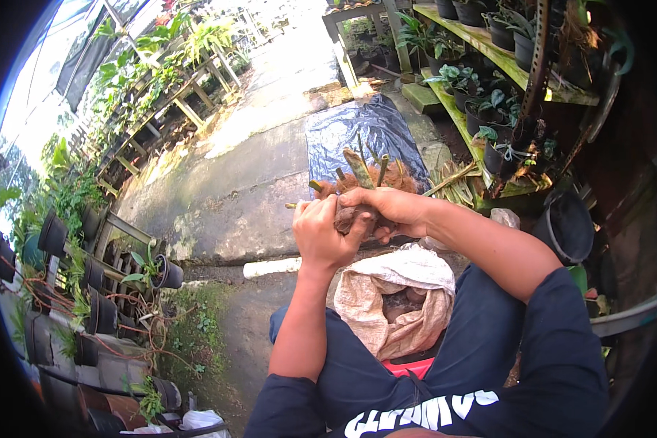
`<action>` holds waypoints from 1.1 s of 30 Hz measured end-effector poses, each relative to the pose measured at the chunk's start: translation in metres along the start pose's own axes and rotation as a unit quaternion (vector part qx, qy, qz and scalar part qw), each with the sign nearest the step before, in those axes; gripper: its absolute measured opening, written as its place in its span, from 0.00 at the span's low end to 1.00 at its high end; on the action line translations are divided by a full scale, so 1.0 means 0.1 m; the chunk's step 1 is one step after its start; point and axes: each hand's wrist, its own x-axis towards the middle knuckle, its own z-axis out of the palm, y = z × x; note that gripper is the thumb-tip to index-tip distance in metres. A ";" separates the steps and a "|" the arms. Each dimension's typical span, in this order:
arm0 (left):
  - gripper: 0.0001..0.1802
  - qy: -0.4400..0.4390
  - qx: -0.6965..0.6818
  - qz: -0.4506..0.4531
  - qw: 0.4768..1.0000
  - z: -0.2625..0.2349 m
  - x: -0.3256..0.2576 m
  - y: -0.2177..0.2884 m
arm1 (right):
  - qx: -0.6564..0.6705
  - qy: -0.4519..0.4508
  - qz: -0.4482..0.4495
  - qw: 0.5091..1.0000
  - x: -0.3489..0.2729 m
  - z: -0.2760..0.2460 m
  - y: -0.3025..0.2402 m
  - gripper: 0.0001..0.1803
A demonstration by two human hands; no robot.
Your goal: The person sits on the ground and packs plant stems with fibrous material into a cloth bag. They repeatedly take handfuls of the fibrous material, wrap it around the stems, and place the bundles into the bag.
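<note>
A brown, fibrous lump (355,217) is held between my two hands, out in front of the open sack. My left hand (321,230) closes round its left side, thumb pressed against it. From the other side my right hand (393,208) grips it with bent fingers. Just beyond my hands are reddish-brown fibres (401,177) with several cut green stems (359,169) sticking up; whether these join the lump is hidden by my hands. Between my knees a pale woven sack (361,306) stands with its mouth rolled open, brown lumps (401,303) inside.
A black plastic sheet (336,131) lies on the concrete ahead. Potted plants fill mossy shelves (482,44) at the right and racks at the left. A dark bucket (568,228) stands by my right elbow. A white pipe (270,268) lies left of the sack.
</note>
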 end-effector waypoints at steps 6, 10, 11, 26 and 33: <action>0.24 0.049 -0.079 -0.030 0.995 0.02 -0.01 0.02 | -0.085 -0.033 -0.096 0.991 0.03 -0.03 0.09 0.42; 0.21 0.028 -0.101 -0.057 0.993 0.02 -0.07 0.01 | -0.120 -0.055 -0.098 0.986 0.03 -0.07 0.08 0.39; 0.20 0.016 -0.111 -0.061 0.992 0.03 -0.06 0.01 | -0.127 -0.058 -0.105 0.985 0.00 -0.07 0.07 0.40; 0.21 -0.094 -0.217 -0.051 0.970 -0.05 -0.03 -0.06 | -0.163 -0.101 -0.036 0.981 -0.02 -0.18 0.08 0.22; 0.27 -0.165 -0.351 -0.185 0.903 -0.06 -0.18 -0.14 | -0.225 -0.087 -0.038 0.970 -0.15 -0.16 0.00 0.25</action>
